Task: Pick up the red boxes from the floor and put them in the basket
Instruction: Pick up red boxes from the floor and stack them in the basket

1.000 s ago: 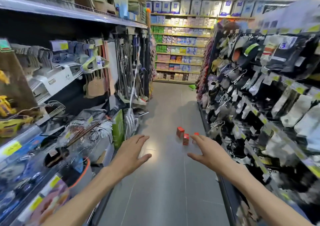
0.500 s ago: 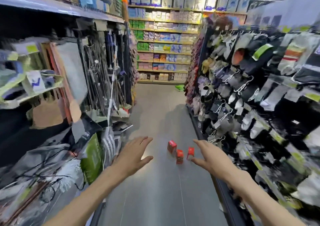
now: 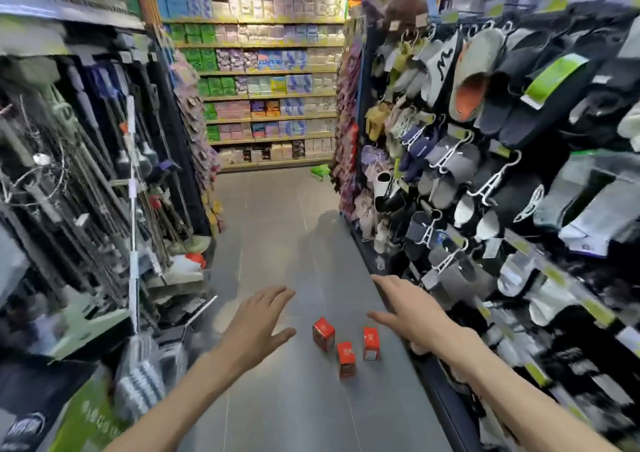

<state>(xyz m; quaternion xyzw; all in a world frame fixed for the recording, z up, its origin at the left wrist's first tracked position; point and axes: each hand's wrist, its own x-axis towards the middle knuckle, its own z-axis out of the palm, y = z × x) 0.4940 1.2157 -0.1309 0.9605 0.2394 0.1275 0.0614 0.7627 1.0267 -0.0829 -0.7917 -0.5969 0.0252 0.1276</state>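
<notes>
The three red boxes (image 3: 346, 346) now sit low in the centre of the frame, far nearer than a second ago, so the walk-up is nearly over and stooping comes next. The left hand (image 3: 258, 327) and right hand (image 3: 410, 313) flank them, fingers spread, holding nothing. The grey tiled floor (image 3: 277, 243) runs between slipper racks (image 3: 485, 139) and mop shelves (image 3: 104, 174). The green shape (image 3: 320, 171) far up the aisle may be the basket.
</notes>
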